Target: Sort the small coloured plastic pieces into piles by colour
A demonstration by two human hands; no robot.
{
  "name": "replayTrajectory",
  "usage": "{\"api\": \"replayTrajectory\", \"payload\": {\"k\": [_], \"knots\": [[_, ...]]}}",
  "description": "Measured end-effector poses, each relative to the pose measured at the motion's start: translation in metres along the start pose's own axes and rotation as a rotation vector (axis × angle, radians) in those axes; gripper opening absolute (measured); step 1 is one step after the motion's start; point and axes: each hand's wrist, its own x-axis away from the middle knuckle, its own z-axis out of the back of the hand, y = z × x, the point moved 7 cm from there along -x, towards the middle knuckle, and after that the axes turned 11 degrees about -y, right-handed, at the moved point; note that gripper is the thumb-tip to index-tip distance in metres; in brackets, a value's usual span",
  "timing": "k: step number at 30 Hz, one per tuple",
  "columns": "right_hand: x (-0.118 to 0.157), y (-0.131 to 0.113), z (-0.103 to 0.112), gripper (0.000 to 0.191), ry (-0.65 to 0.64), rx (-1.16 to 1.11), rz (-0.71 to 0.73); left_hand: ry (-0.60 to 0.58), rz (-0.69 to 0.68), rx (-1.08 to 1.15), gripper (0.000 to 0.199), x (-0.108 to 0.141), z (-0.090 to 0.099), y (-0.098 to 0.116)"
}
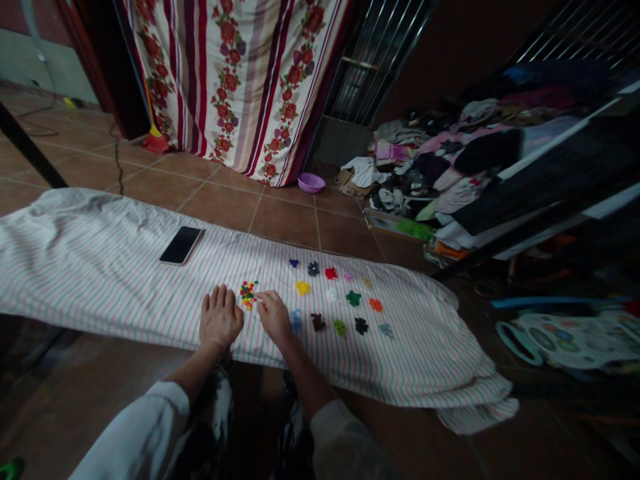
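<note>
My left hand point(220, 319) lies flat on the striped cloth point(140, 300), its fingers stretched out, just left of a mixed pile of tiny coloured pieces point(247, 293). Red, yellow, green and white bits show in that pile. My right hand point(274, 316) is at the pile's right edge, thumb and index finger pinched together; whatever is between them is too small to make out. To its right lie several small heaps sorted by colour, among them a yellow heap point(303, 288), a light blue heap point(296, 321), a brown heap point(317, 323) and a dark green heap point(353, 298).
A phone point(182, 245) lies on the cloth at the upper left. Beyond the cloth are a tiled floor, a floral curtain point(235, 80), a purple basin point(311, 183) and a red broom point(156, 141). Piled clothes point(450, 153) fill the right side.
</note>
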Motion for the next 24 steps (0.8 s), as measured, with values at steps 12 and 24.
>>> {"api": "replayTrajectory", "payload": {"k": [12, 24], "knots": [[-0.0016, -0.0073, -0.0055, 0.022, 0.029, 0.149, -0.083, -0.009, 0.005, 0.048, 0.047, -0.0002, 0.0012, -0.0004], [0.0046, -0.0063, -0.0026, 0.02, 0.086, 0.077, -0.101, 0.028, -0.016, 0.023, 0.045, 0.0015, 0.0013, 0.0004]]}}
